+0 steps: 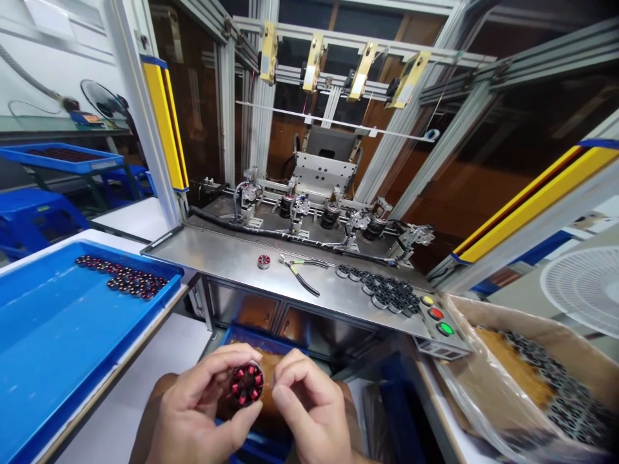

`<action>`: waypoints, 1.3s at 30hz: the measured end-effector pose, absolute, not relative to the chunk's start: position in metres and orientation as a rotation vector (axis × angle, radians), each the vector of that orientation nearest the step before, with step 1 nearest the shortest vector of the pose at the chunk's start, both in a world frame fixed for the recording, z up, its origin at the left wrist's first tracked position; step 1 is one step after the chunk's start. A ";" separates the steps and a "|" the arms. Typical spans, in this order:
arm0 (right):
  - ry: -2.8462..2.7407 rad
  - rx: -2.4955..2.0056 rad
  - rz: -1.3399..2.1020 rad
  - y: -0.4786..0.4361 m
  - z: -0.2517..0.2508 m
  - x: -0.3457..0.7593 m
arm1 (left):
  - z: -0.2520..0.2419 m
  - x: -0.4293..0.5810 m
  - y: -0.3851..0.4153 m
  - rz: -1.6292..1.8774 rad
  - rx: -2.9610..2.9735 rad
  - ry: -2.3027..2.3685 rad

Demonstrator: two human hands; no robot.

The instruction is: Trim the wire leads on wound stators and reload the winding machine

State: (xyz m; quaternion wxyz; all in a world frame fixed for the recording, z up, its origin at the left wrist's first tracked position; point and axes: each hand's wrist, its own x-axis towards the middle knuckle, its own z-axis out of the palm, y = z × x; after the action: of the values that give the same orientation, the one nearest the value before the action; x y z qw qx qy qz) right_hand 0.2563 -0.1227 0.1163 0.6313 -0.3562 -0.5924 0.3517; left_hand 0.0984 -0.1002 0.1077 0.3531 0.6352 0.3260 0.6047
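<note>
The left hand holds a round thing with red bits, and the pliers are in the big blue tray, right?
Not quite: the pliers are lying on the metal table, not in the big blue tray, as the head view shows. The left hand does hold a round thing with red bits.

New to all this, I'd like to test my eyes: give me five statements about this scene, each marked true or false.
1. The left hand holds a round part with red windings. True.
2. The right hand grips the pliers. False: they lie on the metal bench.
3. The blue tray holds a cluster of small parts. True.
4. All three buttons are red. False: one is yellow, one red, one green.
5. A single red-wound part sits beside the pliers. True.
</note>
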 end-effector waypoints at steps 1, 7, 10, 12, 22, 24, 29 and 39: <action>-1.350 -0.814 0.828 -0.123 0.117 0.256 | 0.107 0.099 -0.101 1.586 1.683 0.855; -1.400 -0.846 0.678 -0.124 0.124 0.258 | 0.108 0.100 -0.105 1.616 1.904 0.878; -1.378 -0.884 0.624 -0.125 0.126 0.259 | 0.109 0.099 -0.105 1.657 1.959 0.908; -1.411 -0.859 0.613 -0.125 0.126 0.262 | 0.111 0.099 -0.105 1.684 1.952 0.931; -1.730 -0.633 0.512 -0.116 0.144 0.274 | 0.130 0.112 -0.118 1.552 1.308 0.884; -1.739 -0.624 0.474 -0.117 0.145 0.273 | 0.131 0.113 -0.120 1.559 1.318 0.884; -1.576 -0.689 0.427 -0.126 0.130 0.260 | 0.125 0.109 -0.117 1.716 1.518 0.984; -1.611 -0.570 0.409 -0.115 0.130 0.270 | 0.128 0.107 -0.111 1.547 1.411 0.874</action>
State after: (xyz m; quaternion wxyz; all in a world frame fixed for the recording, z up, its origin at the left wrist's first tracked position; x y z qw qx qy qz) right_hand 0.2704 -0.1151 0.1301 0.6381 -0.2498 -0.7059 0.1792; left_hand 0.1068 -0.1106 0.1285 0.4228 0.5637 0.3490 0.6178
